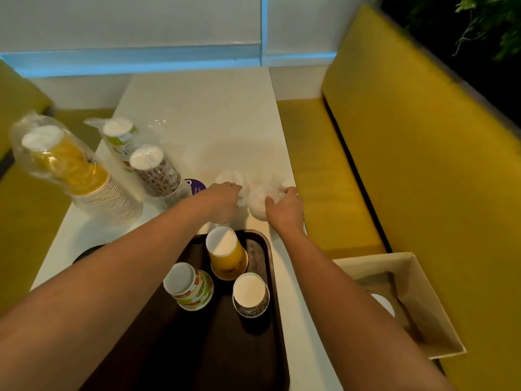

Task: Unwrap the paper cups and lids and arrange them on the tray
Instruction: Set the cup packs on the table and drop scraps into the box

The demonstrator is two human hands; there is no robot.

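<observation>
Lids in clear wrap stood in two stacks on the white tabletop point(203, 108), just beyond the dark tray point(211, 348). The right hand point(284, 211) gripped the nearer lid stack point(258, 203) between thumb and fingers. The left hand point(222, 201) lay over the farther lid stack point(231, 176); its grip was too blurred to tell. On the tray a yellow cup point(227, 253), a green cup point(190, 289) and a brown cup point(251, 297) stood upside down. Wrapped cup sleeves point(73, 173) leaned at the left.

on table point(211, 108): tray point(197, 348), three cups point(225, 252) upside down on it. behind tray, two wrapped lid stacks point(260, 204) side by side. left of these, three wrapped cup stacks point(156, 173); right of table, box point(425, 294).
</observation>
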